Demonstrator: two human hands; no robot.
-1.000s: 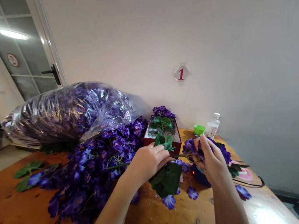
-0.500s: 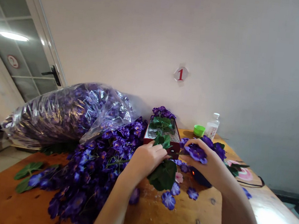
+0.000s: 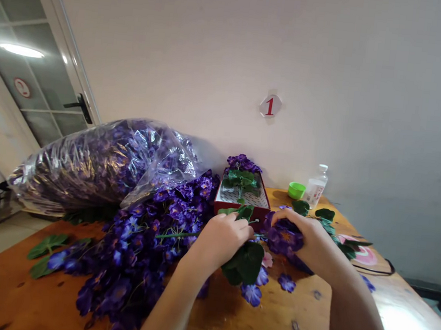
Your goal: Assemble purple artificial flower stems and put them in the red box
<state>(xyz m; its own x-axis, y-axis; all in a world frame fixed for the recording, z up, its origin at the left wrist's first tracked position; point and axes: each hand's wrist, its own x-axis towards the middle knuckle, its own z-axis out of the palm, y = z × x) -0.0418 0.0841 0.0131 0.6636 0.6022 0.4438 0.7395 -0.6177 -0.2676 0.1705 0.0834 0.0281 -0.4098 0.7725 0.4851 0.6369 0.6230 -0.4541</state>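
Observation:
My left hand [image 3: 221,238] is closed round the green stem and leaves [image 3: 245,260] of an artificial flower sprig, just in front of a red box [image 3: 259,211]. My right hand [image 3: 312,242] is closed on a purple flower head [image 3: 284,239] at the end of that sprig, a short way right of the left hand. Both hands hover low over the wooden table [image 3: 274,328].
A heap of loose purple flowers [image 3: 145,241] lies left of my hands, with a clear plastic bag of flowers [image 3: 98,162] behind it. Loose petals [image 3: 286,282] lie on the wood. A green cap [image 3: 295,189] and a small bottle [image 3: 316,186] stand by the wall.
My right hand has come left and down toward the left hand, bringing the purple flower head with it. The left hand has kept its hold on the stem.

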